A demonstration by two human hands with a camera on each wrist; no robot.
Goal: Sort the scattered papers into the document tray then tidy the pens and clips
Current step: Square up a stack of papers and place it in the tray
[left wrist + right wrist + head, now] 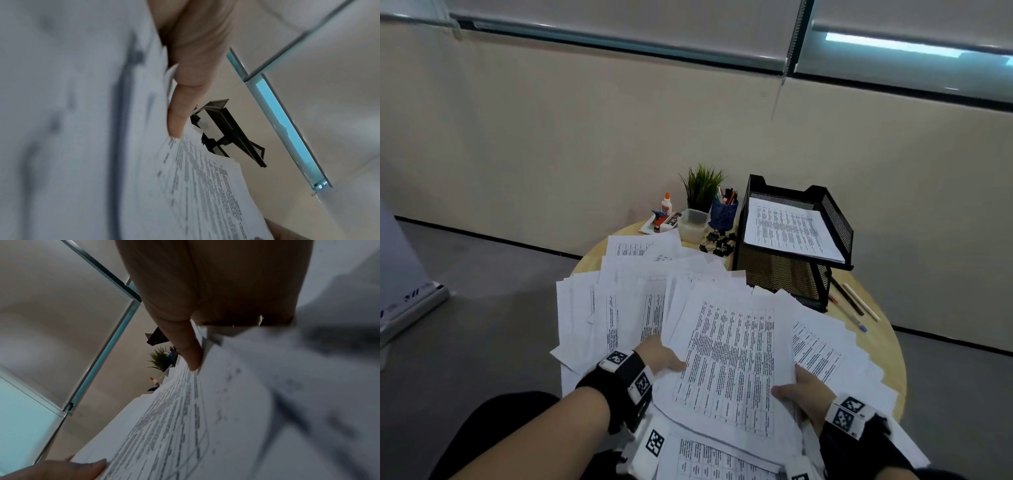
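A bundle of printed sheets point(732, 363) is held up over the round wooden table point(873, 329). My left hand point(664, 359) grips its left edge, thumb on top. My right hand point(796, 394) grips the right edge the same way. Each wrist view shows a thumb pressed on the paper stack point(195, 186) point(185, 426), the other fingers hidden beneath. More loose papers point(626, 291) lie fanned across the table. The black mesh document tray point(835, 219) stands at the back right with sheets in its top tier.
A blue pen cup point(723, 213), a potted plant point(702, 186), a clear box point(692, 224), a glue bottle point(666, 203) and black binder clips point(717, 241) sit at the table's back. Several pens point(854, 308) lie right of the tray. A wall runs behind.
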